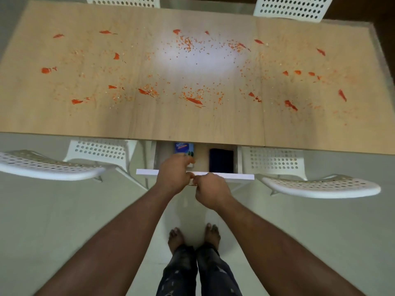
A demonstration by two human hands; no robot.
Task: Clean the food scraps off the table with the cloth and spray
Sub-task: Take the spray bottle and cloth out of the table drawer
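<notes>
Open drawer [222, 176] holding blue spray bottle [184, 148] and dark cloth [221, 160], left grip [174, 175] grasping bottle, right grip [210, 192] pinching drawer handle

matt wood-grain table [64, 116], perforated plastic chairs [320, 185]

I count one wooden table [192, 122], four white perforated chairs [100, 150] around it, and one open drawer [195, 175] under its near edge. In the drawer lie two things: one blue spray pack [183, 148] and one dark folded cloth [221, 160]. The red scraps [194, 100] number too many to count. My two hands [174, 176] are here.
</notes>
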